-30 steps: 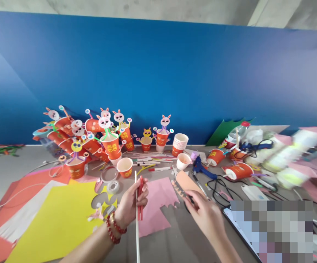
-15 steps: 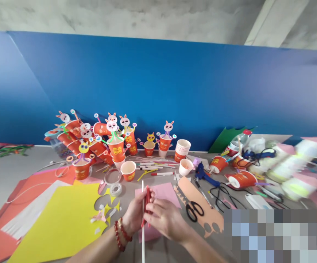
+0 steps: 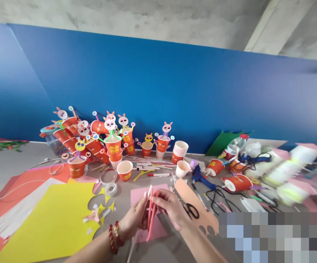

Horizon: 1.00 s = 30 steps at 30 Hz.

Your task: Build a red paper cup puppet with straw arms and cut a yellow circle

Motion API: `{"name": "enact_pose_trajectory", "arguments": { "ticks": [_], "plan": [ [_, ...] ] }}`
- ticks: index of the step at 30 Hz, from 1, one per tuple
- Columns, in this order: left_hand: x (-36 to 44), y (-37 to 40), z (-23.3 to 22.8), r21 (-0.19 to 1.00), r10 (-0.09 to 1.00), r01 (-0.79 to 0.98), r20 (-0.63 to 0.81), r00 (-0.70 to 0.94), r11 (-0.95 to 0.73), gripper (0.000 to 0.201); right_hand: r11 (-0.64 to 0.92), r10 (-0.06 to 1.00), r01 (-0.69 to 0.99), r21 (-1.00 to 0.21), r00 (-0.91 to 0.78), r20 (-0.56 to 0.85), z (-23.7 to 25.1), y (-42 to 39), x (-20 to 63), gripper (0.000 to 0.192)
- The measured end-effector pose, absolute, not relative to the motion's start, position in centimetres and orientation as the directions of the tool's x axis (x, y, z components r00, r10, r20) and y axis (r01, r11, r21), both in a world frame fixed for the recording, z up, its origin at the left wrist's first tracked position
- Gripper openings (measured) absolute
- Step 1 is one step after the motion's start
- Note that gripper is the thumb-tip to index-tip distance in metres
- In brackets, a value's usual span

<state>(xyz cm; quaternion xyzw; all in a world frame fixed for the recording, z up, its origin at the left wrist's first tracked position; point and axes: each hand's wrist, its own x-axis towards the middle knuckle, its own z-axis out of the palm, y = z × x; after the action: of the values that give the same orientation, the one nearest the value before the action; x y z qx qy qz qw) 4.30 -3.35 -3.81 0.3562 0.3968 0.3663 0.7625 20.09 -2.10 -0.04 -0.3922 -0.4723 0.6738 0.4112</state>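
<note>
Both hands meet low in the middle of the view, above a pink paper sheet [image 3: 140,193]. My left hand [image 3: 133,219], with a red bead bracelet on its wrist, grips a thin white stick [image 3: 144,208] together with a bent red pipe cleaner [image 3: 151,215]. My right hand [image 3: 167,206] pinches the top of the same pipe cleaner from the right. Black scissors [image 3: 191,210] lie on an orange paper cut-out [image 3: 187,190] just right of my hands.
Red paper cups with bunny faces [image 3: 113,144] crowd the back left by the blue wall. A stack of white cups [image 3: 180,149], markers [image 3: 155,174], a tape roll [image 3: 111,189], a blue glue gun [image 3: 199,175] and cables lie around. A yellow sheet [image 3: 51,215] covers the front left.
My right hand left the scissors on the orange cut-out and came over to the pipe cleaner held in my left hand. The white stick now tilts. The view tipped upward.
</note>
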Motion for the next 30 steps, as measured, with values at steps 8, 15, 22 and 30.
{"name": "enact_pose_trajectory", "arguments": {
  "ticks": [8, 15, 22, 30],
  "plan": [
    [4.9, -4.0, -4.3, 0.885, 0.857, -0.275, -0.218, 0.467, 0.375, 0.041, -0.064, 0.974, -0.069, -0.996, -0.222, -0.047, -3.2, -1.4, 19.3, 0.032],
    [5.2, -4.1, -4.1, 0.762, 0.829, -0.443, -0.213, 0.517, 0.472, 0.031, 0.113, 0.980, 0.089, -0.990, -0.177, 0.096, -3.1, -1.7, 19.8, 0.027],
    [5.1, -3.9, -4.8, 0.746, 0.837, -0.450, -0.263, 0.480, 0.492, 0.026, 0.112, 0.988, 0.134, -0.985, -0.124, 0.095, -3.7, -1.8, 19.9, 0.033],
    [5.1, -4.6, -4.1, 0.697, 0.773, -0.465, -0.206, 0.600, 0.546, 0.024, 0.058, 0.956, -0.007, -0.998, -0.288, 0.058, -2.7, -1.1, 20.4, 0.036]
  ]
}}
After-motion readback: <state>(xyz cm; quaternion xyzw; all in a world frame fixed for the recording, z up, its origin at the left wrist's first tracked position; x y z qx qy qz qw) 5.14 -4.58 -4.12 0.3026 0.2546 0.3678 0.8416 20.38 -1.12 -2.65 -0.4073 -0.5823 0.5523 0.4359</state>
